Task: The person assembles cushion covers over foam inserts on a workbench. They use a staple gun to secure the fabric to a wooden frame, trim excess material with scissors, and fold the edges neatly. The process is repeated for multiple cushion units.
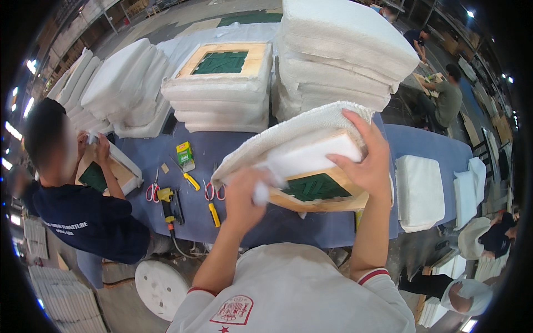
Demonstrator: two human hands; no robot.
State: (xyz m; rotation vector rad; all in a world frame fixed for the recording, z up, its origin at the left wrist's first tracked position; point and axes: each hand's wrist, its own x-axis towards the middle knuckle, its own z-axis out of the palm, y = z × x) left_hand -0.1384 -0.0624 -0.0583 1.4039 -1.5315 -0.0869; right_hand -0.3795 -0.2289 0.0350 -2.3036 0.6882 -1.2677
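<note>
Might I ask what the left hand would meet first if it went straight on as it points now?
Most likely the white padding along the wooden frame; the left hand is blurred, so depth is unclear.

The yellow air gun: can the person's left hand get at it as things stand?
Probably yes: the yellow air gun lies uncovered on the blue table, left of the left hand, with only small tools lying between. But that hand appears to hold white wadding, so it may need freeing first.
</note>
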